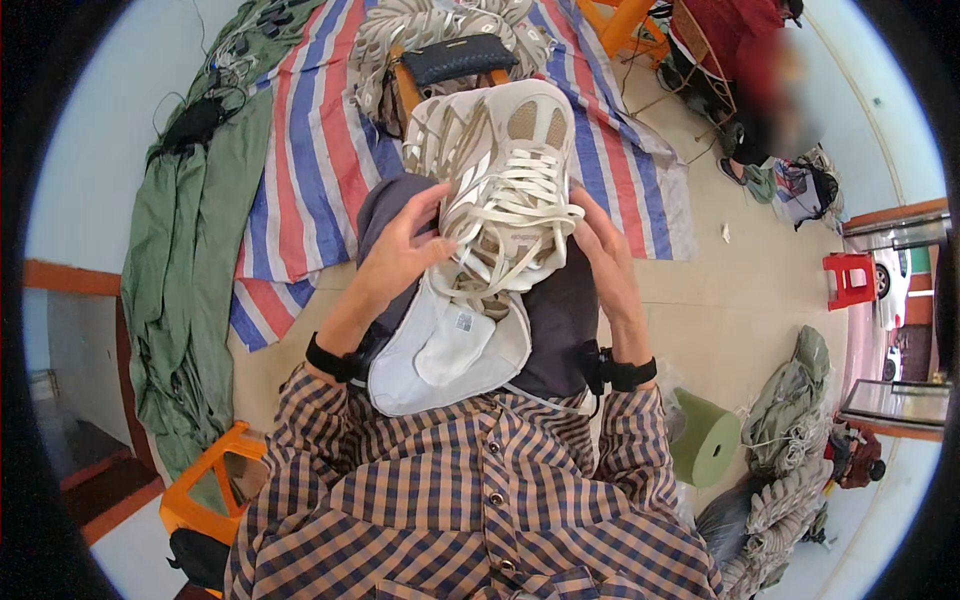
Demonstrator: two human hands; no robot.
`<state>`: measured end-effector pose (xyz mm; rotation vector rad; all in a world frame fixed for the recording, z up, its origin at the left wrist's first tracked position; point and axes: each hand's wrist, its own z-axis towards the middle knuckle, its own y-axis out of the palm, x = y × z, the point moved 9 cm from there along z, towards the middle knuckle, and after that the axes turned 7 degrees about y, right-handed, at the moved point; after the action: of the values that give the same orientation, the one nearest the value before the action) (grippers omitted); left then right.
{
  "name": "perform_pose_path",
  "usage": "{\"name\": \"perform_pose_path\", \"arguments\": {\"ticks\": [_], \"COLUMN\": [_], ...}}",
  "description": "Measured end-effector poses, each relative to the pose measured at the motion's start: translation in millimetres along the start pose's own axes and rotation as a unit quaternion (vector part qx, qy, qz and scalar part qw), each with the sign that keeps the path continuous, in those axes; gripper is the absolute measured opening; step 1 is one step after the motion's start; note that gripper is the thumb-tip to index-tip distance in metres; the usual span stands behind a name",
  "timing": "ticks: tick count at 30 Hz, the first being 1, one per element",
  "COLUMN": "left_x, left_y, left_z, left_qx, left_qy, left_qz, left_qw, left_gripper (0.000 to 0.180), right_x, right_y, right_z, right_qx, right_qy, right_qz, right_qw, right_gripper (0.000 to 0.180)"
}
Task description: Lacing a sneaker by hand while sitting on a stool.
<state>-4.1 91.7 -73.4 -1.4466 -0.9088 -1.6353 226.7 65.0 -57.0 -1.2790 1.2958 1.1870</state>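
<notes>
A nested stack of beige and white shoe uppers point(540, 115) stands between my knees, toes pointing away from me. Cream laces point(520, 185) criss-cross the nearest one, with loose loops hanging lower down. Its white lining point(400, 365) spreads open over my lap, and a white tongue point(455, 350) with a small printed label lies on it. My left hand point(405, 245) holds the stack's left side, thumb and fingers apart against it. On the other side, my right hand point(605, 250) grips the edge by the laces; some of its fingertips are hidden behind the upper.
A dark woven pouch point(458, 60) rests on a wooden stool beyond the stack. More uppers point(380, 35) lie on the striped sheet point(310, 120). An orange stool point(210, 480) is at left, a green roll point(708, 440) at right. Another person point(725, 40) sits at far right.
</notes>
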Motion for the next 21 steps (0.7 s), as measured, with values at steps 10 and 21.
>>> {"name": "perform_pose_path", "arguments": {"ticks": [10,21], "left_x": [-25,-27], "left_y": [-24,-21], "left_z": [13,6], "left_qx": [0.116,0.092], "left_qy": [-0.065,-0.013], "left_qz": [-0.038,0.042], "left_qw": [0.990,0.995], "left_gripper": [0.053,0.041], "right_x": [23,-14], "right_y": [-25,30], "right_z": [28,-12], "right_qx": [0.166,0.025], "right_qy": [0.046,-0.014], "right_qz": [0.051,0.205], "right_qw": [0.984,0.978], "right_gripper": [0.046,0.033]}}
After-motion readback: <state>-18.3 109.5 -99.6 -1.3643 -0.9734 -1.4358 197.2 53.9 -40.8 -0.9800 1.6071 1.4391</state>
